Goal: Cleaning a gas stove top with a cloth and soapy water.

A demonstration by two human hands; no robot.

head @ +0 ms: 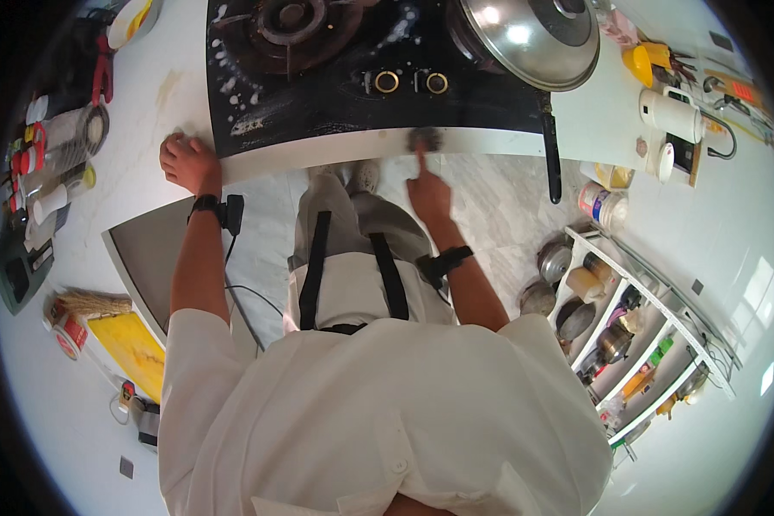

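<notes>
My right hand [429,197] reaches to the white front edge of the counter. Its extended index finger presses on a dark, blurred scouring pad [424,138], while the other fingers look curled. My left hand [192,164] rests on the white countertop [168,103], left of the stove's corner, with nothing in it and its fingers loosely bent. Between and beyond both hands lies a black glass gas stove [335,106] with white foam spots and smears. Two gold-ringed knobs [387,82] sit near its front.
A lidded wok [529,45] covers the right burner, its black handle [551,158] jutting past the counter edge. Jars [45,158] crowd the left; a white electric kettle [671,115] stands right. A white shelf rack [651,303] holds pots. A cable [255,293] hangs near my left side.
</notes>
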